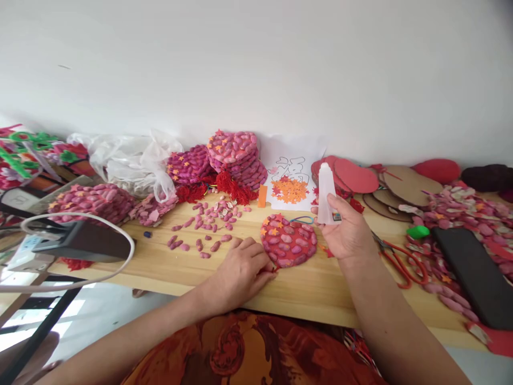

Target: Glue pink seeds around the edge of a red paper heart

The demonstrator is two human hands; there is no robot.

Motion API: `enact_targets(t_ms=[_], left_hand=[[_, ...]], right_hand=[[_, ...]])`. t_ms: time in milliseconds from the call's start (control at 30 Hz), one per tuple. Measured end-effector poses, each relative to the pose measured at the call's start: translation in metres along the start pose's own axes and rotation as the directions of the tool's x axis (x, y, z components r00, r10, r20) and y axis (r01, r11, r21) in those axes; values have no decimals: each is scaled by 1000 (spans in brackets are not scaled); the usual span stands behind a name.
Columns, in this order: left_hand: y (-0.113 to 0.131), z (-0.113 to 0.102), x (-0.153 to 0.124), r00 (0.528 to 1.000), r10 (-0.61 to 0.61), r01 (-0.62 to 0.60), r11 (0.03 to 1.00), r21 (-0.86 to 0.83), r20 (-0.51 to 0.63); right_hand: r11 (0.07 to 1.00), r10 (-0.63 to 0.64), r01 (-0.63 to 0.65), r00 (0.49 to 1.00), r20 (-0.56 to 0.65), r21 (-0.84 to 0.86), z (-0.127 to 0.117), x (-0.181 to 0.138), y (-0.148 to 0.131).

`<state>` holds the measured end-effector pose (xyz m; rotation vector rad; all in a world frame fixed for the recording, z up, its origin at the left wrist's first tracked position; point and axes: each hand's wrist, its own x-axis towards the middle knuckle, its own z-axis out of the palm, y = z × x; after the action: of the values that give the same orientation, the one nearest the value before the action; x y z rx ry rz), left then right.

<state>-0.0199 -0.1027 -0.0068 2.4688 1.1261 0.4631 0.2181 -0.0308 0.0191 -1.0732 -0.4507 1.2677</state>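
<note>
My right hand [348, 229] is raised above the table, its fingers and thumb wrapped around a translucent white glue bottle [326, 195] that stands nearly upright with its narrow end up. Resting on the wood, my left hand [244, 272] has curled fingers at the lower left edge of a round red disc [289, 243]. A bit of red thread shows by its thumb, but what the fingers pinch is hidden. Pink-purple peanut shells cover the disc, with several orange and red stars at its upper left and a blue cord loop [302, 219] at the top.
Orange stars [290, 190] lie on a white paper sheet [276, 203]. Loose peanut shells [199, 245] are scattered to the left, with stacked decorated discs [234, 152] behind. On the right are orange-handled scissors [406, 267], a black phone [473, 278] and cardboard rounds [409, 184]. A white cable [130, 240] crosses at left.
</note>
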Motion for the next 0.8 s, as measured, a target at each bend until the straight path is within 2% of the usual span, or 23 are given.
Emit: enact_targets(t_ms=[133, 333, 567, 633, 733, 800], left_hand=[[2, -4, -5, 999, -30, 31, 998, -53, 27], [1, -15, -18, 967, -246, 255, 938, -233, 70], [0, -14, -32, 916, -400, 375, 843, -387, 17], [0, -13, -34, 893, -446, 410, 756, -510, 58], [0, -9, -37, 854, -502, 435, 546, -716, 136], [-1, -5, -40, 839, -520, 425, 442, -790, 160]], right_hand=[[1000, 8, -8, 1000, 6, -17, -2, 0, 0], [997, 47, -44, 998, 42, -60, -2, -1, 3], [993, 95, -90, 994, 61, -75, -2, 0, 10], [993, 99, -94, 993, 66, -72, -1, 0, 11], [993, 102, -97, 992, 75, -71, 0, -1, 12], [992, 108, -103, 991, 78, -73, 1, -3, 12]])
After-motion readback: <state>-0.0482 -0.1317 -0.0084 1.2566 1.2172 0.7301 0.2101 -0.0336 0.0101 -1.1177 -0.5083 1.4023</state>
